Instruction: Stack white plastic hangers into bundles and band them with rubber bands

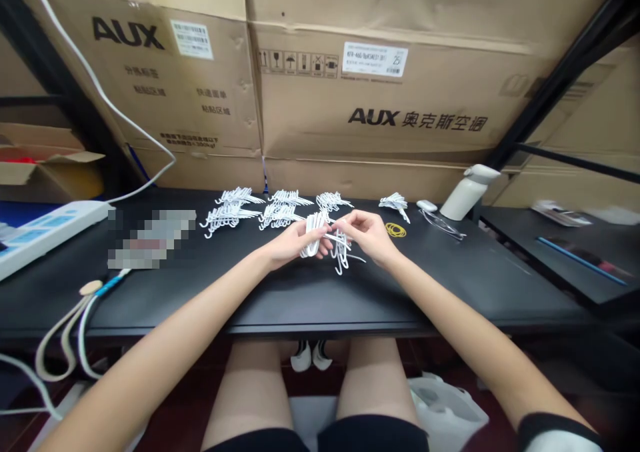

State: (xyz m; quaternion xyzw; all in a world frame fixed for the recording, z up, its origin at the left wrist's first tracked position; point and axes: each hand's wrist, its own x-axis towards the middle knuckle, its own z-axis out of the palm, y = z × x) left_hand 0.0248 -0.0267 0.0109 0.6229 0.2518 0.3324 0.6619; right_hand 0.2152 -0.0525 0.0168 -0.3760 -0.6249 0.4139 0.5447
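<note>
My left hand (293, 242) is closed around a small stack of white plastic hooks (315, 235) held just above the black table (300, 292). My right hand (367, 235) pinches one white hook at the stack's right side, fingers touching the left hand's bundle. More loose white hooks (343, 255) lie on the table under and just right of my hands. Behind my hands, several bundles of white hooks (235, 212) lie in a row, with another bundle (395, 203) farther right.
Yellow rubber bands (395, 229) lie right of my hands. A white dispenser (470, 192), a small white object and glasses (443, 224) stand at the back right. A white power strip (45, 232) and cables lie left. Large cardboard boxes (375, 92) wall the table's back.
</note>
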